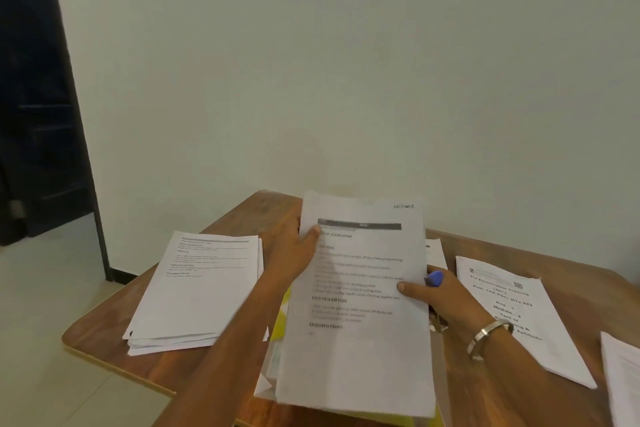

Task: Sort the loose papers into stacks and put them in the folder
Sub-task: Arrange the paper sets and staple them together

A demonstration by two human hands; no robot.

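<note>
A printed white sheet (360,350) is lifted above the middle of the wooden table (104,333). My left hand (294,253) grips its upper left edge with the thumb on the text. My right hand (440,295) pinches its right edge and also holds a blue-capped pen (434,278). Under the sheet lie more papers and a yellow folder (281,319), mostly hidden. A sorted paper stack (197,291) lies at the left. Another stack with bold print (519,312) lies at the right.
More white paper (623,378) shows at the right frame edge. A pale wall stands just behind the table. A dark doorway (38,114) and tiled floor (52,305) lie to the left. The table's left corner is rounded.
</note>
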